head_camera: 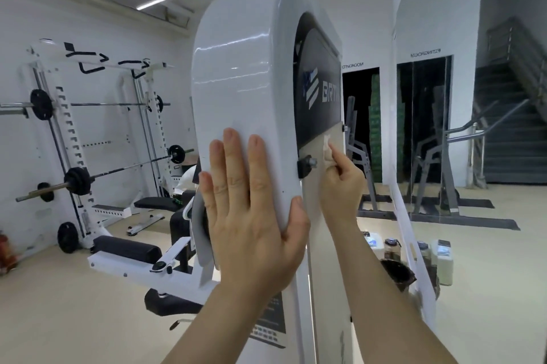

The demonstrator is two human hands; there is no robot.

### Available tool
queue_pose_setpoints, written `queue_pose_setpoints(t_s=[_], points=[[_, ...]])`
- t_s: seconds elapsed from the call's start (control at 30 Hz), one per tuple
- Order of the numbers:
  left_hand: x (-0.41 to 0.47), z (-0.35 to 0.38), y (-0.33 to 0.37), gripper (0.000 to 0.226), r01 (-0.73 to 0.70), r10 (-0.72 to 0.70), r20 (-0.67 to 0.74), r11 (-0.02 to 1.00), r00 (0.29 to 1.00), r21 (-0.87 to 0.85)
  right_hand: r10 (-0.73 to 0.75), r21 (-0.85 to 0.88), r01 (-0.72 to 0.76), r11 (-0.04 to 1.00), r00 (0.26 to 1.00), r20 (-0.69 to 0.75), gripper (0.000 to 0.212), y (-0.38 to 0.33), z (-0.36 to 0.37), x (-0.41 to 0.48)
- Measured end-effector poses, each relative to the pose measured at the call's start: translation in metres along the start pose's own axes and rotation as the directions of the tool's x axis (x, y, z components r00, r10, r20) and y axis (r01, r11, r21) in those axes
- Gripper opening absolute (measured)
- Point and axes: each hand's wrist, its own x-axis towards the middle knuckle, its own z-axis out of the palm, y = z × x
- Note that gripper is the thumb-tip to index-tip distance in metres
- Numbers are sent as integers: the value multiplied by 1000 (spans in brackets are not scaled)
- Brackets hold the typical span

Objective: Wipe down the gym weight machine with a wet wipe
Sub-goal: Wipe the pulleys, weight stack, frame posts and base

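The white weight machine [236, 67] rises right in front of me, a glossy curved shroud with a dark logo panel on its right face. My left hand [251, 209] lies flat against the shroud's side, fingers straight and thumb hooked round its front edge. My right hand [340, 177] pinches a crumpled white wet wipe [328, 147] and presses it on the pale panel just below the dark logo panel, right of a black bolt [307, 163].
A white squat rack [88, 126] with loaded barbells stands at the left, with black padded benches [127, 248] below it. A mirror [461, 112] and stairs are at the right. Bottles and jugs [393, 248] sit on the floor behind the machine.
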Motion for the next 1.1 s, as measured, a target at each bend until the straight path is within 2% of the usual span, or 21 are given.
queue_pose_setpoints(t_s=[0.13, 0.2, 0.27, 0.37, 0.43, 0.5, 0.57, 0.63, 0.73, 0.87, 0.97, 1.03, 1.1], points=[[-1, -2, -2, 78, 15, -15, 1, 1000, 1000, -4, -88, -180, 106, 978, 991, 105, 36, -16, -20, -36], [-1, -4, -1, 78, 19, -19, -2, 1000, 1000, -13, 19, 14, -24, 1000, 969, 246, 40, -33, -28, -61], [0, -4, -1, 78, 24, -24, 0, 1000, 1000, -16, 77, 220, -176, 959, 914, 398, 52, -41, -30, -93], [-1, -2, 2, 76, 26, -26, -4, 999, 1000, -35, 130, 186, -240, 953, 875, 466, 69, -23, -36, -118], [-6, -2, 3, 73, 15, -15, 1, 999, 1000, -34, 284, 77, -361, 929, 833, 475, 62, -11, -44, -113], [-13, -4, 2, 71, -12, 13, 14, 999, 1000, -42, 338, 45, -409, 911, 806, 487, 58, -11, -48, -112], [-15, -3, -1, 71, -52, 52, -1, 997, 999, -57, 212, 215, -338, 916, 864, 456, 53, -24, -44, -118], [-15, -2, -3, 72, -67, 67, -2, 994, 998, -81, 115, 405, -283, 869, 913, 391, 47, -48, -40, -125], [-29, -10, -7, 70, -64, 74, 45, 977, 996, -206, 56, 510, -190, 839, 962, 267, 32, -76, -41, -140], [-46, -31, -9, 54, 64, -6, 122, 879, 993, -473, -100, 502, 14, 865, 985, 143, 23, -113, -33, -135], [-53, -42, -7, 52, 150, -93, 138, 859, 986, -489, -269, 288, 241, 927, 961, 62, 15, -129, -17, -106], [-60, -43, -9, 49, 202, -143, 153, 839, 978, -506, -337, 219, 315, 924, 938, 74, 12, -129, -12, -97], [-67, -44, -13, 43, 241, -165, 187, 813, 968, -530, -403, 157, 379, 912, 901, 160, 15, -113, -14, -108]])
